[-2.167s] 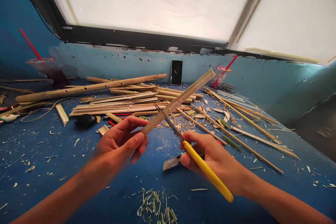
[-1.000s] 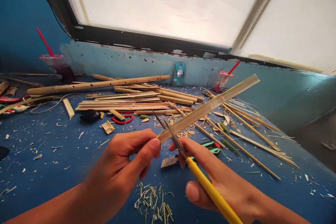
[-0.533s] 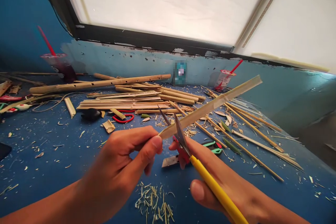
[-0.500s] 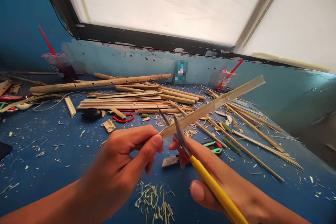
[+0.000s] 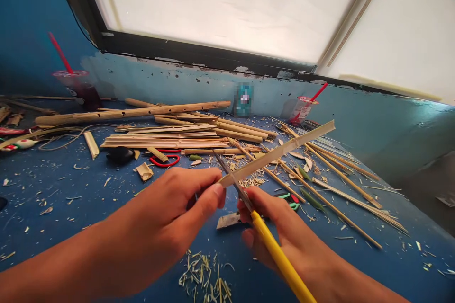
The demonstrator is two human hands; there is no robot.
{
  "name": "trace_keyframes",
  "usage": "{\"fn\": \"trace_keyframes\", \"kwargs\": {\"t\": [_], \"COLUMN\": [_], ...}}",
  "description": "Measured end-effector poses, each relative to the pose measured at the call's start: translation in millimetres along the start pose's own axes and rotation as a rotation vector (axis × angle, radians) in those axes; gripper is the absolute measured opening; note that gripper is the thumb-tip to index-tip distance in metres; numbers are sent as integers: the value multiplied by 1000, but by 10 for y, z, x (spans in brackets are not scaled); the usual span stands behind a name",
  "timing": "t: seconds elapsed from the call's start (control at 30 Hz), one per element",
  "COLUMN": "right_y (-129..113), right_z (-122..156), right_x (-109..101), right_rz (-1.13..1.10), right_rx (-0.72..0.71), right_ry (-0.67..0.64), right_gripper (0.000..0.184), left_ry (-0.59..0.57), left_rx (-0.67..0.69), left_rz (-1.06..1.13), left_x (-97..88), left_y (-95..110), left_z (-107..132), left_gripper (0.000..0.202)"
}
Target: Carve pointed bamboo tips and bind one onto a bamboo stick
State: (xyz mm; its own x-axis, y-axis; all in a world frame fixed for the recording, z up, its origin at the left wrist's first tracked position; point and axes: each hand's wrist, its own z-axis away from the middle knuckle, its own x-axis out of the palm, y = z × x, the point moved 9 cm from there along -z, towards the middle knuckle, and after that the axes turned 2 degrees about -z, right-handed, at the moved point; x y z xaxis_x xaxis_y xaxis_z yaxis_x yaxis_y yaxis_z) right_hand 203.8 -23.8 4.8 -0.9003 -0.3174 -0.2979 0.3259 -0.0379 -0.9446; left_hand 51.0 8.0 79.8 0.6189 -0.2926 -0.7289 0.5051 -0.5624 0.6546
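Note:
My left hand (image 5: pixel 192 208) pinches the near end of a pale, flat bamboo strip (image 5: pixel 280 151) between thumb and fingers. The strip slants up to the right over the table. My right hand (image 5: pixel 280 227) is closed on a pair of shears with a yellow handle (image 5: pixel 280 255). The shears' metal blades (image 5: pixel 241 192) cross the strip just right of my left fingertips, one tip showing beyond it. Below my right hand lies a flat metal blade (image 5: pixel 227 220), partly hidden. A green-and-black handle (image 5: pixel 292 202) shows behind that hand.
Across the blue table (image 5: pixel 142 255) lie split bamboo pieces (image 5: pixel 163 141), a long bamboo pole with holes (image 5: pixel 142 112) and thin sticks (image 5: pixel 330 218). Red scissor handles (image 5: pixel 165 161), shavings (image 5: pixel 206 274) and two drink cups (image 5: pixel 302 109) stand or lie around. A wall closes the back.
The shears' blades have drawn together across the bamboo strip. The strip's far end has dropped down and left, and my right thumb has moved in toward the handle.

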Motion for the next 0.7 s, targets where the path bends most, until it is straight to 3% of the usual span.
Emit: {"fn": "trace_keyframes", "kwargs": {"t": [0.17,0.4,0.57,0.7], "right_y": [16,-206,-97,46], "right_z": [-29,-50,-87,-137], "right_x": [-12,42,13,-28], "right_rz": [-52,-170,-101,-36], "right_rx": [-23,-114,-84,-114], "right_ry": [9,-155,-33,66], "right_gripper": [34,34,26,22], "left_ry": [44,69,115,64], "left_rx": [-7,20,35,-3], "left_rz": [-31,177,151,204], "left_x": [-6,69,24,104], "left_y": [-11,134,116,44], "left_z": [-78,-178,-192,-240], "left_gripper": [45,48,46,48]}}
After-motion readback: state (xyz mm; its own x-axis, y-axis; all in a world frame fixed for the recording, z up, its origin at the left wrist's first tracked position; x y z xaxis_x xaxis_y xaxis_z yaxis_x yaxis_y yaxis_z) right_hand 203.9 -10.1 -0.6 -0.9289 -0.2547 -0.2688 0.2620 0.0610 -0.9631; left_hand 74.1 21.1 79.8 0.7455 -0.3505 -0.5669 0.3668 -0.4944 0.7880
